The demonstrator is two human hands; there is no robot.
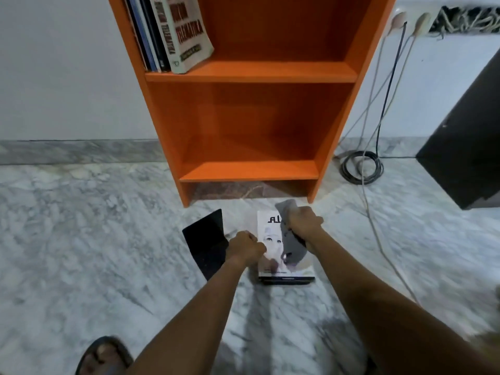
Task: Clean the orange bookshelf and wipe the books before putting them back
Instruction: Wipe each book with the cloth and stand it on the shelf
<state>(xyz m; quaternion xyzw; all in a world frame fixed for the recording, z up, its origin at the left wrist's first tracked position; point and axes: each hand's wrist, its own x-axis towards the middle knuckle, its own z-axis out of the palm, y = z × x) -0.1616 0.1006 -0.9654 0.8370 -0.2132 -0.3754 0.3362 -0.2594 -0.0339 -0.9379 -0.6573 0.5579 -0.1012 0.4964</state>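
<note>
The orange bookshelf stands against the wall, with several books leaning at the left of its upper shelf. Its lower shelf holds nothing. On the marble floor in front lies a white book with a face on the cover, on top of a darker book. My right hand grips a grey cloth that hangs over the white book's right side. My left hand has curled fingers at the white book's left edge. A black book lies just left of that hand.
Cables run from wall plugs down to a coil on the floor right of the shelf. A dark cabinet stands at the far right. My sandalled foot is at the bottom left.
</note>
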